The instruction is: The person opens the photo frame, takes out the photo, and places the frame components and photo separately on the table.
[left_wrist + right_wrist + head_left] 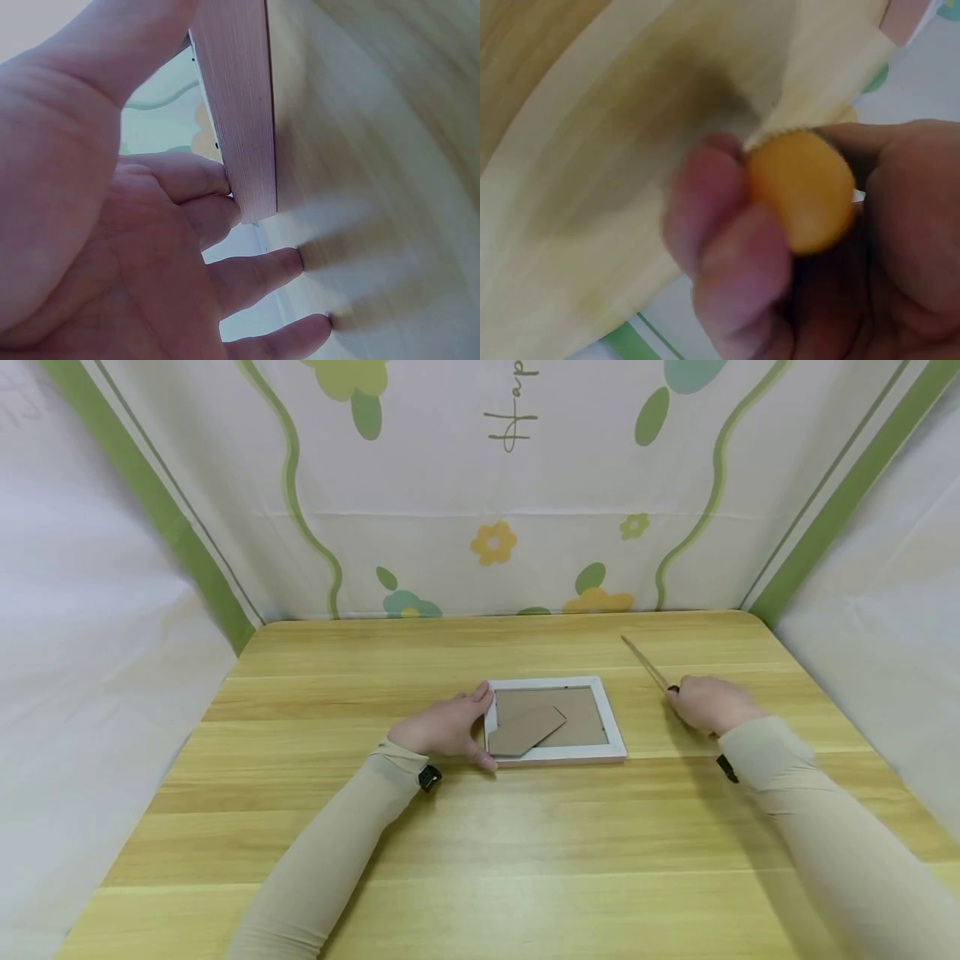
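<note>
- We've got the picture frame (611,727) lying back up on the wooden table (480,860), between the two hands.
- Left hand (447,727): fingers extended, spread against its left end, steadying it, we'd judge.
- Right hand (708,703): wrapped round the screwdriver (645,661), orange handle end showing in the wrist view, shaft well clear of the frame.
- So we judge it's early: backing board (525,702) seated, tool contact not yet made, any fastening work left.
- What a look: white back, pinkish grained side, brown easel flap (528,732) slanting across.

Soft glare on tabletop (517,847), right-wrist blur
</note>
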{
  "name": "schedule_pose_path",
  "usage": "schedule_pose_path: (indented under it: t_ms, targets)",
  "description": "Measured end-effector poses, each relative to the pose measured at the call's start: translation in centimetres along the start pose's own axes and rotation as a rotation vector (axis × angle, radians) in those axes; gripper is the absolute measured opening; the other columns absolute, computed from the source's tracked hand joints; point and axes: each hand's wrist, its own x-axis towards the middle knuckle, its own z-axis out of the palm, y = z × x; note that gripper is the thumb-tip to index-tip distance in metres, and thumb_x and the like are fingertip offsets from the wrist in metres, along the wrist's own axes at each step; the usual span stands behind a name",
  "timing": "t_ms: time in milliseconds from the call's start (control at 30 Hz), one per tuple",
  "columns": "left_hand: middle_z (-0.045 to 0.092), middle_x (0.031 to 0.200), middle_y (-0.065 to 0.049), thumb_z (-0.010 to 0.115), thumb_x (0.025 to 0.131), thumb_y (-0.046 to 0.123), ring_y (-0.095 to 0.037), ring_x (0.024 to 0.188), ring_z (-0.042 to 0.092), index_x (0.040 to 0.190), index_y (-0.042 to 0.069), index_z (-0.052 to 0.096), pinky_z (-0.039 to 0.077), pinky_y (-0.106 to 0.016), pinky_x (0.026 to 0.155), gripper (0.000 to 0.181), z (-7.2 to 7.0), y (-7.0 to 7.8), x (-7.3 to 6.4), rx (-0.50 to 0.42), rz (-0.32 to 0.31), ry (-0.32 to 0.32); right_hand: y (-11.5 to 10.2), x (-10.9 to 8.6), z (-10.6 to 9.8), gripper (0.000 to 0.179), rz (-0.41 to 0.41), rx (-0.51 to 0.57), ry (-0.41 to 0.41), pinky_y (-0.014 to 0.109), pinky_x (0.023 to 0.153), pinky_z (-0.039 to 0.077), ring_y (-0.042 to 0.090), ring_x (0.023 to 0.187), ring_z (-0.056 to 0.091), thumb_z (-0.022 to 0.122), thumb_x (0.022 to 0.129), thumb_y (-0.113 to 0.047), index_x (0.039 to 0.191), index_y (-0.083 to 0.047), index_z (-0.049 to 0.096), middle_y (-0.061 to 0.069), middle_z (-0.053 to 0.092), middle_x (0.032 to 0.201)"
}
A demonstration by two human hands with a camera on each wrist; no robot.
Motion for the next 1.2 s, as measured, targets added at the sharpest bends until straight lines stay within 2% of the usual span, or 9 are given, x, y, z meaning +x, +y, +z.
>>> schedule_pose_path:
  t_ms: [133,367,467,600,733,833,967,1133,1200]
  targets:
    - [-0.004,0.164,-0.010,0.079,0.076,0.057,-0.040,0.146,0.016,0.158,0.005,0.006,0.020,-0.045,0.117,0.122,-0.1,0.1,-0.1,0.002,-0.001,-0.004,-0.1,0.3,0.4,0.038,-0.021,-0.048,0.002,0.034,0.052,0.046,0.022,0.056,0.055,0.043,0.105,-0.032,0.087,0.000,0.053,0.012,0.053,0.071]
    - [-0.004,0.164,-0.009,0.079,0.076,0.057,-0.042,0.145,0.017,0.158,0.006,0.006,0.020,-0.046,0.117,0.121,0.0,0.2,0.1,0.005,-0.002,-0.006,0.5,0.3,0.4,0.048,-0.040,-0.080,0.007,0.035,0.055,0.045,0.023,0.058,0.054,0.047,0.104,-0.037,0.101,0.010,0.054,0.015,0.056,0.077]
    - [-0.004,0.164,-0.009,0.080,0.076,0.056,-0.043,0.145,0.017,0.158,0.006,0.006,0.021,-0.047,0.117,0.121,0.0,0.3,0.1,0.000,-0.004,-0.008,0.7,0.0,0.1,0.053,-0.031,-0.099,0.034,0.034,0.053,0.043,0.021,0.056,0.051,0.050,0.101,-0.046,0.090,0.005,0.058,0.012,0.054,0.072]
    - [-0.004,0.164,-0.009,0.080,0.076,0.055,-0.042,0.146,0.016,0.158,0.006,0.006,0.020,-0.047,0.117,0.121,-0.1,0.3,0.1,-0.014,-0.002,-0.011,0.0,-0.5,-1.3,0.057,-0.023,-0.130,0.134,0.040,0.052,0.047,0.022,0.058,0.053,0.050,0.099,-0.055,0.079,-0.003,0.059,0.008,0.055,0.067]
    - [-0.005,0.164,-0.008,0.080,0.076,0.055,-0.042,0.146,0.015,0.158,0.006,0.006,0.019,-0.046,0.118,0.121,-0.1,0.3,0.0,-0.015,-0.013,-0.009,-2.1,-0.5,-3.2,0.052,-0.079,-0.084,0.211,0.052,0.067,0.051,0.030,0.076,0.062,0.046,0.103,-0.047,0.102,0.003,0.062,0.015,0.066,0.089]
    - [-0.005,0.164,-0.008,0.080,0.076,0.055,-0.041,0.146,0.015,0.158,0.006,0.006,0.019,-0.045,0.118,0.121,-0.1,0.3,0.0,-0.012,-0.016,-0.006,-3.9,0.0,-3.8,0.043,-0.117,0.002,0.232,0.052,0.073,0.049,0.031,0.079,0.062,0.045,0.105,-0.035,0.115,0.004,0.060,0.015,0.068,0.090]
    - [-0.004,0.164,-0.009,0.080,0.076,0.056,-0.040,0.147,0.014,0.158,0.006,0.006,0.019,-0.045,0.118,0.122,0.0,0.4,0.0,-0.013,-0.008,-0.009,-5.6,0.9,-3.4,0.040,-0.147,0.128,0.215,0.044,0.068,0.048,0.023,0.068,0.060,0.041,0.106,-0.027,0.125,0.006,0.056,0.012,0.068,0.082]
    - [-0.004,0.164,-0.008,0.080,0.075,0.058,-0.039,0.147,0.014,0.159,0.007,0.006,0.020,-0.045,0.118,0.123,0.1,0.4,0.0,-0.015,-0.010,-0.013,-7.0,1.6,-2.4,0.041,-0.158,0.223,0.178,0.037,0.061,0.051,0.023,0.068,0.062,0.038,0.108,-0.021,0.136,0.007,0.049,0.020,0.068,0.094]
    - [-0.005,0.165,-0.008,0.080,0.074,0.058,-0.039,0.147,0.014,0.159,0.007,0.006,0.020,-0.045,0.118,0.123,0.1,0.5,0.0,-0.016,-0.011,-0.012,-7.3,1.7,-1.8,0.041,-0.156,0.252,0.168,0.034,0.059,0.052,0.023,0.067,0.063,0.037,0.108,-0.019,0.138,0.006,0.048,0.019,0.067,0.092]
